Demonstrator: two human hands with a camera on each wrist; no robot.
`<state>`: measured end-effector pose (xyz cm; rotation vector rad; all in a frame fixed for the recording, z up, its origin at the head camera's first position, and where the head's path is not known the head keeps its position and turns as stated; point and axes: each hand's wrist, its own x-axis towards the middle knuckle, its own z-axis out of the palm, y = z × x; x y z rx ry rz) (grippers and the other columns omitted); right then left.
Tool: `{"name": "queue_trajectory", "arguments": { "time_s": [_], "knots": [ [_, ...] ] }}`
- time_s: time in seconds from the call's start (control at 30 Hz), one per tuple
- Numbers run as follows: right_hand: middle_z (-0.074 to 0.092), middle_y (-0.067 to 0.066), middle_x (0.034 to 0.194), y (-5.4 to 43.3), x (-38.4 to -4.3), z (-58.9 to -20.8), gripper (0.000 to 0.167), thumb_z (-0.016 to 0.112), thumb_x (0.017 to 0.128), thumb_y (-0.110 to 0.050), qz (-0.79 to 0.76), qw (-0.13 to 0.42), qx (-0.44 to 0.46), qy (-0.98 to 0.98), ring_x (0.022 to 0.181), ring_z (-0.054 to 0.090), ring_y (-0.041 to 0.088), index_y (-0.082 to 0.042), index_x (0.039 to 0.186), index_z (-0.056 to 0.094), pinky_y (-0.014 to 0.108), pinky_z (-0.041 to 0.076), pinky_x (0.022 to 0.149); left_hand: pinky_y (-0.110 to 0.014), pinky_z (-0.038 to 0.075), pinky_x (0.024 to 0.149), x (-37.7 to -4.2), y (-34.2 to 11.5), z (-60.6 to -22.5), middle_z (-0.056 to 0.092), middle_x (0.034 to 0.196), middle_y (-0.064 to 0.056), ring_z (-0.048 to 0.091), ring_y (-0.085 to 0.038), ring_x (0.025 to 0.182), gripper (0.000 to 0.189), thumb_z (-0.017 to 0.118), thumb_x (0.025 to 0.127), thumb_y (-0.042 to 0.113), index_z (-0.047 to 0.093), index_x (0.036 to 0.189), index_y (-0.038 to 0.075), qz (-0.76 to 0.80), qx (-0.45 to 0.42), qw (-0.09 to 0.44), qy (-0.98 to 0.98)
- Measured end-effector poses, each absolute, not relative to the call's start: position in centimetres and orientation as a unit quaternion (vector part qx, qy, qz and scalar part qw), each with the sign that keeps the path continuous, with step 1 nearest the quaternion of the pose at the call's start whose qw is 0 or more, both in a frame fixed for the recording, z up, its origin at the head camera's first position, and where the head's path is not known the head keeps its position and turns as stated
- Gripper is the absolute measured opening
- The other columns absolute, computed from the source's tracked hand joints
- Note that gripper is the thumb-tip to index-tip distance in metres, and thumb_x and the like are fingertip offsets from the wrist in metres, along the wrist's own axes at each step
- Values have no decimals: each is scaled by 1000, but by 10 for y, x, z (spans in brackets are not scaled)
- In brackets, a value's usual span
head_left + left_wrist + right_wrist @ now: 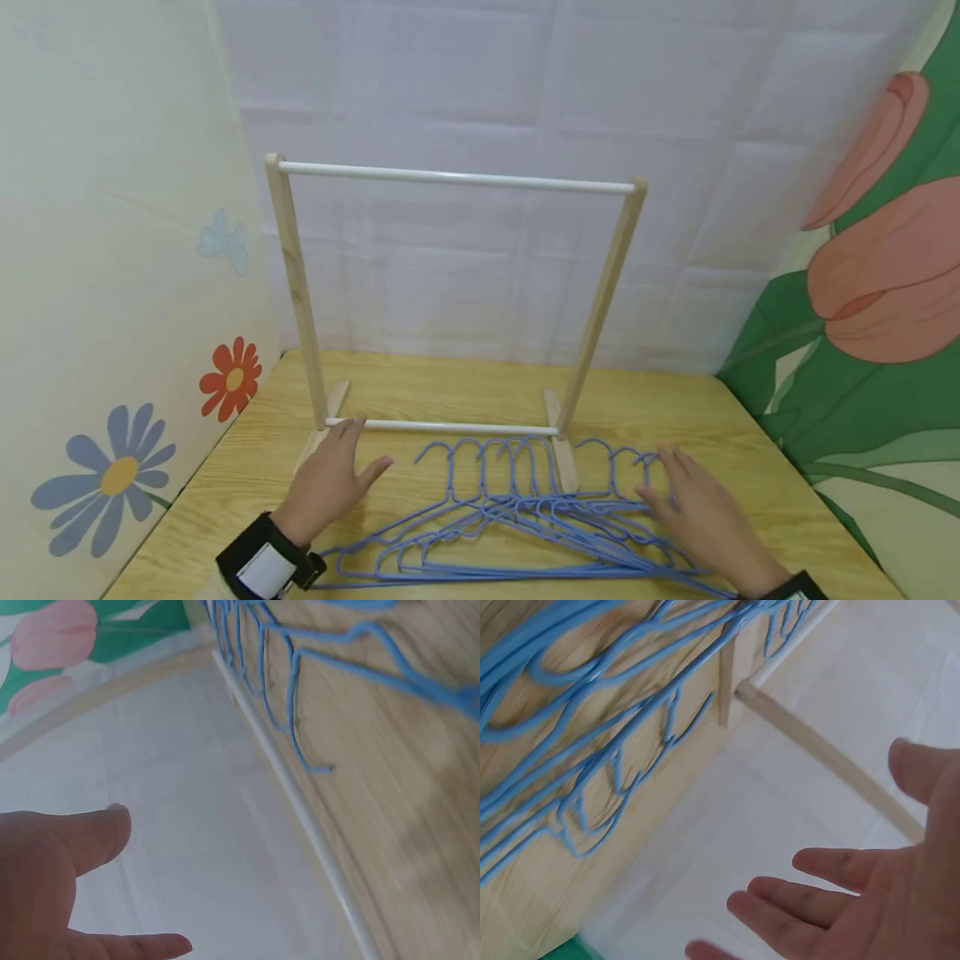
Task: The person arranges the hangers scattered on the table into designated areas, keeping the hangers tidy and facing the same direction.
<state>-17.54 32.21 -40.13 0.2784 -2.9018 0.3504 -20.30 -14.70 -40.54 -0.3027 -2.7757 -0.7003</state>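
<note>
Several blue hangers lie in an overlapping pile at the front of the table, their hooks toward the back. Left of the pile, my left hand is held with thumb and fingers spread and nothing in it; the left wrist view shows the thumb apart from the fingers. My right hand is at the pile's right end, over some hanger hooks in the head view. In the right wrist view its fingers are extended and hold nothing. Behind the hangers stands a wooden rack with white upper and lower bars.
The wood-grain table carries the rack and the hangers. A white cloth hangs behind. Flower-printed panels flank the table, a pale one at left and a green tulip one at right.
</note>
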Motion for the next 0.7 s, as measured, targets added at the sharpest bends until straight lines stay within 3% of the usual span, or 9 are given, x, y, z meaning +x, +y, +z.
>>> {"name": "queue_trajectory", "arguments": {
  "time_s": [0.23, 0.53, 0.7],
  "knots": [
    [49, 43, 134, 355, -172, -392, 63, 55, 106, -36, 132, 78, 62, -986, 119, 49, 61, 18, 136, 48, 68, 43, 91, -60, 49, 91, -207, -186, -394, 54, 129, -38, 58, -52, 117, 66, 72, 95, 27, 48, 138, -16, -266, -73, 119, -954],
    [62, 37, 116, 405, -170, -383, 54, 51, 107, -35, 126, 43, 12, -991, 98, 63, 51, 15, 128, 57, 55, 52, 70, -56, 53, 83, -224, -231, -402, 51, 129, -44, 61, -53, 107, 64, 68, 97, 21, 43, 136, -22, -298, -44, 68, -951],
    [67, 30, 108, 428, -170, -387, 47, 54, 106, -29, 131, 21, -1, -991, 93, 65, 45, 14, 123, 61, 54, 51, 71, -56, 53, 83, -233, -243, -412, 50, 129, -46, 59, -56, 110, 65, 69, 97, 23, 44, 134, -25, -303, -29, 29, -952]
  ]
}}
